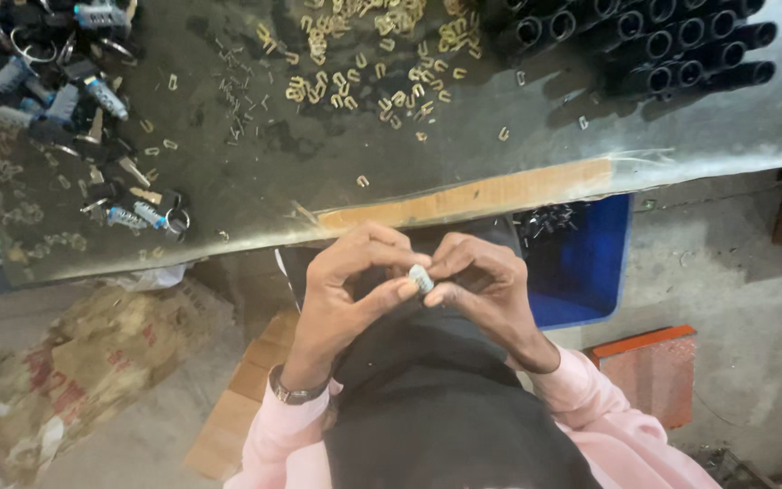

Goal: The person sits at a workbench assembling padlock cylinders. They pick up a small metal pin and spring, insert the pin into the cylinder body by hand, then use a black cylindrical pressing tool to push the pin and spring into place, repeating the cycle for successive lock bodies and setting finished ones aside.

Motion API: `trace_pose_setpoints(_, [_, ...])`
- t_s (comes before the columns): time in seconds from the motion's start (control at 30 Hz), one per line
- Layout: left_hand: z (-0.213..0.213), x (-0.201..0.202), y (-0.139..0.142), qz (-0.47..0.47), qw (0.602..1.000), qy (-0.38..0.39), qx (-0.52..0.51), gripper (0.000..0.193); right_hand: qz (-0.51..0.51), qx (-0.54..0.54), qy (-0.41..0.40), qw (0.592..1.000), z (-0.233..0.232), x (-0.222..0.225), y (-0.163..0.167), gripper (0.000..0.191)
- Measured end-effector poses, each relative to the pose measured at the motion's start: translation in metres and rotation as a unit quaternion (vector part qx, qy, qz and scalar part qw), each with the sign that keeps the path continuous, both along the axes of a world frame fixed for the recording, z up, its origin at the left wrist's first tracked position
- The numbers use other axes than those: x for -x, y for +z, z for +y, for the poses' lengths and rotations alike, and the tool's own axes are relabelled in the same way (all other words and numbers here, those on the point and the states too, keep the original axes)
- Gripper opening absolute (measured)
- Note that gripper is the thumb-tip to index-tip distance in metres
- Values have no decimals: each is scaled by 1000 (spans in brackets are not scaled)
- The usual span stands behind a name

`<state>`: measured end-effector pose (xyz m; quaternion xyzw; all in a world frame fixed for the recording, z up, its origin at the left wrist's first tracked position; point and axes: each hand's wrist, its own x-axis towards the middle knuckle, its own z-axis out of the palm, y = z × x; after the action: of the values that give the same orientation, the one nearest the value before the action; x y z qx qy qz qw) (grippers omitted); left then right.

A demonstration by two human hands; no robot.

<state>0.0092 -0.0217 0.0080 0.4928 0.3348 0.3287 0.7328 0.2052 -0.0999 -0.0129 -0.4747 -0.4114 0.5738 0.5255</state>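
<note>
Both hands meet just below the table's front edge, over my lap. A small silvery metal piece [421, 277] is pinched between the fingertips of my left hand [346, 290] and my right hand [481, 285]. The left wrist wears a watch [296, 392]. Pink sleeves cover both forearms. What the piece looks like in detail is too small to tell.
The worn table [255, 181] carries scattered small brass clips [364, 54], thin pins [237, 109], a heap of lock cylinders with keys [65, 100] at the left, and stacked black tubes [653, 45] at the right. Below are a blue bin [590, 263], an orange block [649, 371] and a crumpled sack [65, 380].
</note>
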Motion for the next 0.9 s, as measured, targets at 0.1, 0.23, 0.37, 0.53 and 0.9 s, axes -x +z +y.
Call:
trace_pose_setpoints(0.1, [-1, -6, 3, -59, 998, 22, -27, 22, -150, -63, 18, 987, 8, -9, 20, 22])
trace_pose_setpoints(0.23, [-1, -8, -1, -79, 992, 41, -85, 19, -404, -84, -145, 899, 35, -37, 35, 23])
trace_pose_setpoints(0.37, [-10, 0, -8, -42, 998, 18, -35, 20, -550, -137, -185, 803, 76, -84, 40, 28])
trace_pose_setpoints(0.53, [-21, 7, -19, -43, 999, 16, 5, 24, -602, -167, -176, 761, 106, -97, 35, 34])
trace_pose_setpoints(0.9, [-13, 2, -9, -128, 957, 84, 245, 32, -512, -160, -208, 818, 95, -85, 33, 30])
